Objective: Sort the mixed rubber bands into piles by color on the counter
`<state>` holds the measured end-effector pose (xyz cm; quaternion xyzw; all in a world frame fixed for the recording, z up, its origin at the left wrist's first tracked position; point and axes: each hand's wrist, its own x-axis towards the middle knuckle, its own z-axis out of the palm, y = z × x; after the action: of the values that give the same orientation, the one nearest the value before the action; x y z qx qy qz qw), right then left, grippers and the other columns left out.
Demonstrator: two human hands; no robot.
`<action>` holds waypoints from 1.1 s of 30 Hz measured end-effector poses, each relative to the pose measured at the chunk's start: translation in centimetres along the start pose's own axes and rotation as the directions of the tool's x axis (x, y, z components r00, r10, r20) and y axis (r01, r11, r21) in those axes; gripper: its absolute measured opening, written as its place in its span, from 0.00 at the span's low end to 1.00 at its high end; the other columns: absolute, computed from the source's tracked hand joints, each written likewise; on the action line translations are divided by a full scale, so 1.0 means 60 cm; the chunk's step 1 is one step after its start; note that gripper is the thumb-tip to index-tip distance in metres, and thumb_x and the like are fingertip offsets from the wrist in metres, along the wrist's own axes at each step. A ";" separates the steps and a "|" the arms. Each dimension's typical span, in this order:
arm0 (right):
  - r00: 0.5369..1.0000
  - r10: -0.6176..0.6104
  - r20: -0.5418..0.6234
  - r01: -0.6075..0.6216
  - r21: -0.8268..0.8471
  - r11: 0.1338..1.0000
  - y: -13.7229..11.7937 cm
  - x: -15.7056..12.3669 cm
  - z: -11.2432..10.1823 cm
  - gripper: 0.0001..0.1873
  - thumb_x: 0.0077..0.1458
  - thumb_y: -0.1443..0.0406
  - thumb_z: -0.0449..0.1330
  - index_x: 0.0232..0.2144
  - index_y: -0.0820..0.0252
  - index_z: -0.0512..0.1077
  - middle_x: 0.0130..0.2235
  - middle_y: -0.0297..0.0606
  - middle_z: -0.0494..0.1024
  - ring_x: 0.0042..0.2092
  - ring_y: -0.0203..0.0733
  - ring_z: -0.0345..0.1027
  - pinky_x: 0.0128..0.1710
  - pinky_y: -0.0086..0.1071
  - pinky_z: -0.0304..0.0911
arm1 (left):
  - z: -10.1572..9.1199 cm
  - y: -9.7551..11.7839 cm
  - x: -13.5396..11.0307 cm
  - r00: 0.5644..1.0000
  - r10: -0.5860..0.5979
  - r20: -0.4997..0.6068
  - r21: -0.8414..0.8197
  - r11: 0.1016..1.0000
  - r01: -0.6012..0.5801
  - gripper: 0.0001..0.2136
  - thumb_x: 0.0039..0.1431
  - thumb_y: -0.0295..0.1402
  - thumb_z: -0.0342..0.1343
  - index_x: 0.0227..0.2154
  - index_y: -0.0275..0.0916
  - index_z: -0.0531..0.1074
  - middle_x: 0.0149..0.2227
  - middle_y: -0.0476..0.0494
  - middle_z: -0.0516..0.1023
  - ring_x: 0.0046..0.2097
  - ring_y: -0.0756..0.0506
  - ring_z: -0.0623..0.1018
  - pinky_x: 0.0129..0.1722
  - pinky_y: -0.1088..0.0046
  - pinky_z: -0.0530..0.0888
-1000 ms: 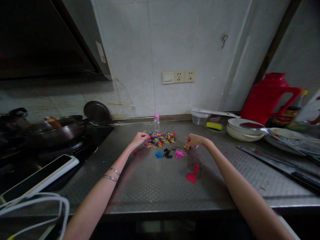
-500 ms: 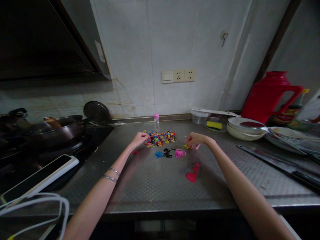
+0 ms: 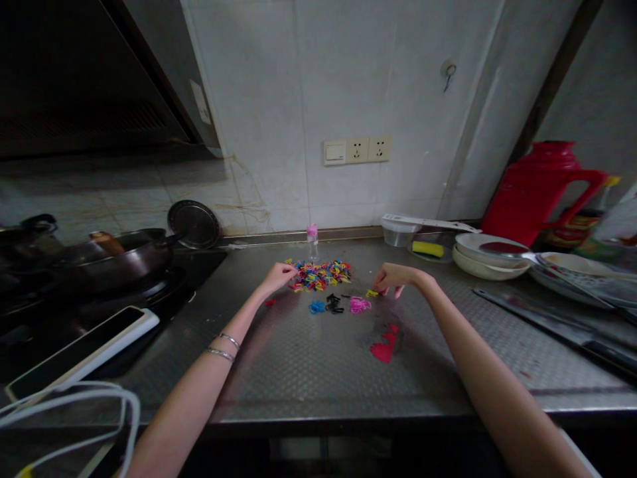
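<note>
A heap of small mixed-colour rubber bands (image 3: 321, 274) lies on the steel counter (image 3: 308, 372). In front of it sit small sorted clusters: blue (image 3: 315, 307), black (image 3: 333, 304), pink (image 3: 358, 305), yellow (image 3: 371, 293) and a red one (image 3: 269, 303). My left hand (image 3: 277, 275) is pinched at the heap's left edge, its fingers closed on something too small to name. My right hand (image 3: 394, 277) hovers over the yellow cluster with fingers curled together. A tiny bottle with a pink cap (image 3: 312, 240) stands behind the heap.
A wok (image 3: 114, 262) sits on the stove at left, a tablet (image 3: 79, 352) and white cable (image 3: 74, 411) near the front left. Bowls (image 3: 485, 259), a red thermos (image 3: 540, 189), a sponge (image 3: 428, 249) and a knife (image 3: 557, 328) lie at right. A red mark (image 3: 384, 348) shows on the counter.
My right hand has shifted slightly to the right by the yellow cluster. My left hand stays at the heap's edge.
</note>
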<state>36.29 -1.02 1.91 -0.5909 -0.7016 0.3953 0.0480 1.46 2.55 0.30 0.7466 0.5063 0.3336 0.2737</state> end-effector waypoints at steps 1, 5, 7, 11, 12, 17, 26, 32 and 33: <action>1.000 0.003 -0.001 -0.003 -0.002 1.000 -0.002 -0.001 0.000 0.17 0.35 0.63 0.62 0.31 0.64 0.74 0.31 0.41 0.76 0.33 0.39 0.69 0.23 0.25 0.67 | 0.000 0.001 -0.001 1.000 0.000 0.000 -0.001 1.000 0.000 0.12 0.46 0.33 0.51 0.27 0.31 0.76 0.20 0.47 0.73 0.24 0.52 0.67 0.24 0.78 0.61; 1.000 -0.004 0.010 0.004 -0.059 0.998 -0.015 -0.001 0.009 0.18 0.33 0.60 0.64 0.30 0.64 0.73 0.30 0.40 0.75 0.33 0.40 0.68 0.23 0.26 0.67 | 0.000 0.001 -0.001 1.000 0.004 -0.008 0.007 1.000 -0.004 0.13 0.46 0.34 0.51 0.27 0.31 0.76 0.20 0.47 0.73 0.23 0.52 0.66 0.24 0.79 0.60; 1.000 -0.010 0.006 0.010 -0.087 0.996 -0.020 0.002 0.014 0.19 0.32 0.58 0.65 0.28 0.65 0.72 0.29 0.41 0.74 0.33 0.40 0.68 0.22 0.26 0.67 | 0.001 -0.002 0.000 1.000 0.006 -0.007 0.010 1.000 -0.006 0.13 0.46 0.35 0.51 0.27 0.31 0.76 0.20 0.47 0.73 0.23 0.52 0.66 0.24 0.79 0.60; 1.000 -0.002 -0.027 -0.001 -0.115 0.993 -0.023 0.008 0.021 0.19 0.32 0.56 0.65 0.23 0.66 0.71 0.27 0.42 0.74 0.32 0.39 0.68 0.22 0.25 0.66 | 0.003 -0.006 0.001 1.000 0.013 0.004 0.000 1.000 -0.013 0.13 0.47 0.35 0.51 0.26 0.31 0.76 0.21 0.46 0.73 0.24 0.52 0.67 0.24 0.79 0.61; 0.999 0.004 -0.036 -0.008 -0.119 0.993 -0.023 0.010 0.022 0.18 0.32 0.56 0.66 0.23 0.66 0.71 0.27 0.42 0.74 0.31 0.39 0.68 0.22 0.25 0.66 | 0.003 -0.007 0.001 1.000 0.010 0.007 -0.003 1.000 -0.010 0.13 0.47 0.36 0.51 0.26 0.31 0.76 0.21 0.46 0.73 0.24 0.52 0.67 0.24 0.79 0.61; 0.998 0.037 -0.042 -0.041 -0.108 0.993 -0.028 0.013 0.027 0.14 0.33 0.61 0.66 0.21 0.67 0.70 0.26 0.41 0.75 0.30 0.38 0.69 0.23 0.25 0.66 | 0.004 -0.008 0.000 1.000 -0.001 0.015 -0.005 1.000 0.001 0.14 0.47 0.36 0.51 0.26 0.31 0.76 0.21 0.46 0.73 0.24 0.51 0.68 0.25 0.78 0.62; 0.994 0.079 -0.080 -0.091 -0.172 0.981 -0.065 0.001 0.045 0.04 0.36 0.71 0.60 0.20 0.69 0.70 0.21 0.39 0.73 0.24 0.35 0.68 0.21 0.26 0.66 | 0.004 -0.018 0.005 0.999 0.001 0.043 0.009 1.000 -0.002 0.15 0.46 0.37 0.50 0.27 0.30 0.76 0.18 0.48 0.71 0.22 0.51 0.66 0.23 0.78 0.61; 0.993 0.028 -0.117 -0.058 -0.257 0.965 -0.071 0.001 0.052 0.02 0.36 0.71 0.58 0.19 0.68 0.69 0.19 0.38 0.73 0.22 0.35 0.67 0.20 0.26 0.65 | -0.003 -0.004 -0.002 1.000 -0.002 0.025 -0.029 1.000 0.003 0.14 0.46 0.36 0.50 0.27 0.30 0.76 0.18 0.48 0.70 0.21 0.53 0.64 0.22 0.78 0.59; 0.993 0.018 -0.114 -0.047 -0.258 0.965 -0.068 0.001 0.051 0.03 0.36 0.71 0.57 0.19 0.68 0.70 0.20 0.38 0.73 0.22 0.35 0.67 0.20 0.26 0.64 | -0.006 -0.002 -0.003 1.000 -0.006 0.017 -0.033 0.999 0.007 0.14 0.46 0.35 0.50 0.27 0.30 0.76 0.18 0.48 0.70 0.22 0.53 0.64 0.22 0.78 0.59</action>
<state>31.41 -2.45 2.29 -0.6246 -0.7338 0.2672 0.0022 1.09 2.44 0.41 0.7431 0.5007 0.3348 0.2915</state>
